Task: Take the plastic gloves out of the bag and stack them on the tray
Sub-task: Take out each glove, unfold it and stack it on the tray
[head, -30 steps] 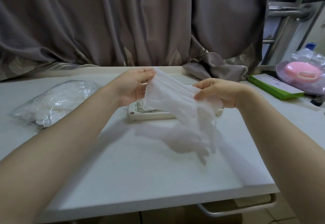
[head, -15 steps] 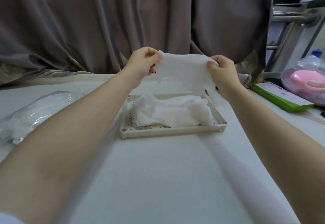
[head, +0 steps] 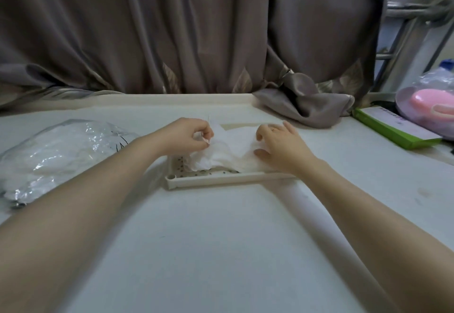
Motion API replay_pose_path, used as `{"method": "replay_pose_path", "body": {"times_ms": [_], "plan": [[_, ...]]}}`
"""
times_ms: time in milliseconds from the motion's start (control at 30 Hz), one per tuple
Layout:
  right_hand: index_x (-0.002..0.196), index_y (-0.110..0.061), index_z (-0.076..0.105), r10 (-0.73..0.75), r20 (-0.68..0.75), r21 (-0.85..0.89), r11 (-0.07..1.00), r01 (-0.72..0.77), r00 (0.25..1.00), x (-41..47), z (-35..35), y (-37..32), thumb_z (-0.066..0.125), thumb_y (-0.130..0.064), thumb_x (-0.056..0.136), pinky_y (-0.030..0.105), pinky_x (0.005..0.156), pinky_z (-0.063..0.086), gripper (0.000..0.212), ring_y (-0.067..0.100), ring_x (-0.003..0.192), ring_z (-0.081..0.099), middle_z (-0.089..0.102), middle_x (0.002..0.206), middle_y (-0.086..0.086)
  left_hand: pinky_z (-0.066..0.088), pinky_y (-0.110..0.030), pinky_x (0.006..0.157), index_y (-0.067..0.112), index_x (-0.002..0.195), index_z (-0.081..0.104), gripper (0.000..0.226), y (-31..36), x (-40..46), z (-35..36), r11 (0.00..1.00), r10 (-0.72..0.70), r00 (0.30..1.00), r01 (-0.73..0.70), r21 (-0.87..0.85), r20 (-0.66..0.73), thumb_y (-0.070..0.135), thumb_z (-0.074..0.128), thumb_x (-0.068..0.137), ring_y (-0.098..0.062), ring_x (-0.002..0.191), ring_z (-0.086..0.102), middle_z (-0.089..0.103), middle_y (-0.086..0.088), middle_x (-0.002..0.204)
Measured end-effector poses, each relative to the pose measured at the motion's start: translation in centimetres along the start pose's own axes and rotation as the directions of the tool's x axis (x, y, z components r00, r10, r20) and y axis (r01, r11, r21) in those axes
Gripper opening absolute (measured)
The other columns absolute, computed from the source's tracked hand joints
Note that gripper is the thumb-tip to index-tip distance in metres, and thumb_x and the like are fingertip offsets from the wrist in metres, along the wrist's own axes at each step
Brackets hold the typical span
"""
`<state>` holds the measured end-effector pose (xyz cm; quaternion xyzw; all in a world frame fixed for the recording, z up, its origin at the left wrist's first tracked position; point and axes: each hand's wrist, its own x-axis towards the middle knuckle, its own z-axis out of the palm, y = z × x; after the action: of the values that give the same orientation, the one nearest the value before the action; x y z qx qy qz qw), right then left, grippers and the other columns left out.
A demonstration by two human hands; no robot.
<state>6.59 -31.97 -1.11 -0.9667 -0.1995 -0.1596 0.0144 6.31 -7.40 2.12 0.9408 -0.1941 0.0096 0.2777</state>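
Note:
A cream perforated tray (head: 221,180) sits mid-table with a stack of thin white plastic gloves (head: 231,148) lying in it. My left hand (head: 189,136) is at the stack's left end, its fingers curled and pinching the top glove's edge. My right hand (head: 280,145) lies over the right end of the stack, fingers spread and pressing the glove down. The clear plastic bag (head: 56,155) with more white gloves inside lies on the table at the left, apart from both hands.
Grey curtains (head: 196,30) hang behind the white table (head: 221,251), and a fold of curtain (head: 307,106) spills onto its back right. A green box (head: 390,128) and a bagged pink item (head: 432,106) lie at the far right.
Both hands have come down from in front of the curtain, and the glove that they held up spread between them now lies on the stack in the tray.

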Motion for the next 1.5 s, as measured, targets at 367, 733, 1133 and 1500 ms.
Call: {"method": "replay_pose_path", "body": {"times_ms": [367, 733, 1133, 1500], "plan": [[0.085, -0.01, 0.063, 0.11, -0.273, -0.23, 0.957, -0.176, 0.956, 1.7, 0.5, 1.0, 0.036, -0.003, 0.08, 0.045, 0.111, 0.017, 0.028, 0.029, 0.094, 0.057, 0.065, 0.079, 0.005, 0.044, -0.033, 0.077, 0.022, 0.078, 0.05, 0.008, -1.3, -0.1, 1.1, 0.988, -0.094, 0.994, 0.1, -0.118, 0.053, 0.021, 0.048, 0.086, -0.017, 0.089, 0.056, 0.065, 0.004, 0.106], [0.115, -0.018, 0.061, 0.113, 0.057, -0.043, 0.993, -0.11, 0.992, -0.1, -3.6, 2.5, 0.047, 0.001, 0.079, 0.031, 0.102, 0.028, 0.043, 0.022, 0.122, 0.043, 0.054, 0.127, 0.001, 0.031, -0.036, 0.098, 0.026, 0.083, 0.062, 0.039, -0.2, -0.2, -0.2, 0.993, 0.083, 0.976, -0.064, 0.102, -0.2, 0.056, 0.038, 0.075, -0.014, 0.107, 0.046, 0.06, 0.007, 0.102], [0.151, -0.027, 0.002, 0.114, 0.4, 0.037, 0.989, -0.141, 0.909, 1.0, 1.5, 0.5, 0.039, -0.075, 0.079, 0.044, 0.117, -0.008, 0.094, 0.017, 0.146, -0.008, -0.004, 0.159, -0.008, 0.011, -0.038, 0.116, 0.005, 0.146, 0.02, 0.096, -1.3, 2.2, 4.6, 0.783, -0.244, 0.966, 0.145, 0.605, 0.085, 0.076, 0.024, 0.081, -0.026, 0.141, 0.02, 0.024, -0.012, 0.153], [0.151, -0.022, 0.0, 0.159, 0.316, 0.201, 0.952, -0.229, 0.936, 0.4, -2.5, -2.6, 0.066, -0.062, 0.072, 0.042, 0.119, 0.002, 0.11, 0.023, 0.146, -0.01, -0.011, 0.158, 0.003, 0.004, -0.039, 0.117, 0.026, 0.142, 0.037, 0.048, 0.1, -2.2, 2.1, 0.942, 0.026, 0.996, -0.055, 0.33, 0.089, 0.042, 0.041, 0.097, -0.021, 0.145, -0.007, 0.006, -0.001, 0.158]]}}
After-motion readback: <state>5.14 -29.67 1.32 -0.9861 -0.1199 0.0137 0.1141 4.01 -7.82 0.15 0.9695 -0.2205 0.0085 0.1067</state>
